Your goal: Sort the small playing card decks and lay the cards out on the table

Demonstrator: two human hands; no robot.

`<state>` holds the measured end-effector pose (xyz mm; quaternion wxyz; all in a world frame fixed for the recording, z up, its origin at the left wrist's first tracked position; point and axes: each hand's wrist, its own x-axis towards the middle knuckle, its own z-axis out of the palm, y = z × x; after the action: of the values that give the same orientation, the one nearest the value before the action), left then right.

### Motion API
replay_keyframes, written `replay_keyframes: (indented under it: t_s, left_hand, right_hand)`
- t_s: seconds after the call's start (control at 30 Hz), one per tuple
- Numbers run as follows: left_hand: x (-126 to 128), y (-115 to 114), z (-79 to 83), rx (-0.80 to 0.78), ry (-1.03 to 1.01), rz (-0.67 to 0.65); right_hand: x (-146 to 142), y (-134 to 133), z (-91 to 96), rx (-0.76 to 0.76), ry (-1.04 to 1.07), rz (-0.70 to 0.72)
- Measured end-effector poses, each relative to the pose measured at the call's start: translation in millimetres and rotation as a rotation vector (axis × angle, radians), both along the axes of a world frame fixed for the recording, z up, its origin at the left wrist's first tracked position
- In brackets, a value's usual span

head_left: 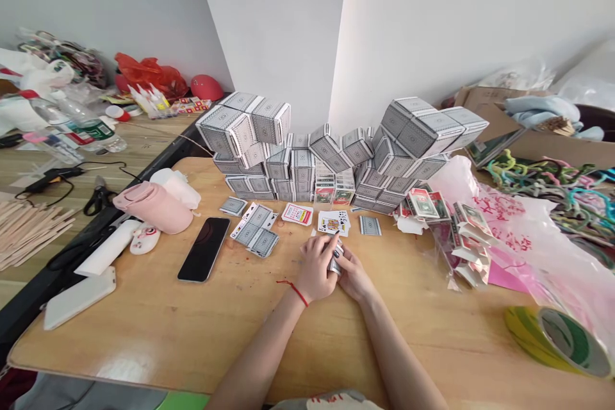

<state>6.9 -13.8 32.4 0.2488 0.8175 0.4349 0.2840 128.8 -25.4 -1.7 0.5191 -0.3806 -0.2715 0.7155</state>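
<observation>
My left hand (316, 268), with a red string at its wrist, is curled over some playing cards (335, 264). My right hand (353, 272) grips the same cards from the other side; the fingers hide most of them. Just beyond my fingertips lies a loose face-up pile of cards (331, 221). A card with red print (296, 214) and face-down cards (257, 229) are to its left, and another face-down card (369, 225) is to its right. Behind them stands a stacked structure of grey-patterned card blocks (302, 166), taller at both ends.
A black phone (204, 250), pink bottle (158, 206) and white power bank (81, 298) lie at left. At right are opened card boxes (468, 243), a pink-white plastic bag (523, 230) and a tape roll (557, 339). The wooden table (158, 333) meets a wall behind.
</observation>
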Motion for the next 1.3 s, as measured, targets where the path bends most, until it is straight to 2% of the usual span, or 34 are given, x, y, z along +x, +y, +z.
replay_keyframes:
  t_s: [0.1,0.17,0.23,0.3,0.4,0.47,0.57,0.6,0.67,0.77,0.83,0.93,1.0,1.07,1.17,1.3]
  left_hand:
    - [-1.3,-0.2,13.6,-0.052,0.013,-0.085]
    - [-3.8,0.2,22.8,-0.105,-0.024,-0.188]
    - [-6.8,0.7,29.1,-0.194,-0.089,-0.225]
    - [-9.5,1.3,30.1,-0.29,-0.207,-0.161]
    - [-12.4,2.6,22.3,-0.413,-0.436,0.085]
    - [-13.8,2.8,14.6,-0.583,-0.575,0.202]
    - [-15.9,1.3,7.8,-1.052,-0.839,0.042]
    - [-16.6,0.6,7.5,-1.164,-0.908,-0.009]
    - [-17.7,-0.3,9.1,-1.286,-0.983,-0.072]
    - [-19.2,0.6,12.5,-1.311,-0.962,-0.081]
    - [-20.6,2.3,13.1,-1.289,-0.938,-0.072]
    - [-23.9,5.5,11.6,-1.232,-0.933,-0.07]
    - [-26.6,7.3,10.6,-1.2,-0.931,-0.079]
    - [-29.0,8.8,10.8,-1.167,-0.935,-0.1]
    - [-30.9,10.0,13.5,-1.098,-0.928,-0.131]
    - [-30.7,10.1,17.8,-0.996,-0.851,-0.092]
  right_hand:
    - [0.2,-1.1,-1.9,0.015,-0.014,-0.022]
    - [0.7,-1.3,-2.1,0.026,-0.018,-0.051]
    - [1.6,-0.5,0.4,0.047,-0.037,-0.095]
    - [3.1,1.3,6.7,0.071,-0.074,-0.132]
    - [5.9,3.8,21.5,0.138,-0.144,-0.186]
    - [7.8,3.6,31.8,0.215,-0.216,-0.184]
    - [9.8,-0.1,42.9,0.307,-0.351,-0.144]
    - [10.2,-1.9,45.1,0.333,-0.397,-0.122]
    - [10.8,-5.1,47.4,0.377,-0.478,-0.07]
    - [12.2,-6.7,47.0,0.406,-0.557,0.018]
    - [13.7,-5.2,44.3,0.434,-0.619,0.028]
    - [15.8,-1.3,35.9,0.468,-0.718,-0.069]
    - [16.7,0.1,28.2,0.428,-0.718,-0.155]
    - [16.8,-0.4,20.8,0.358,-0.672,-0.172]
    - [15.8,-4.0,14.5,0.248,-0.543,-0.124]
    - [13.0,-8.6,18.2,0.17,-0.391,-0.102]
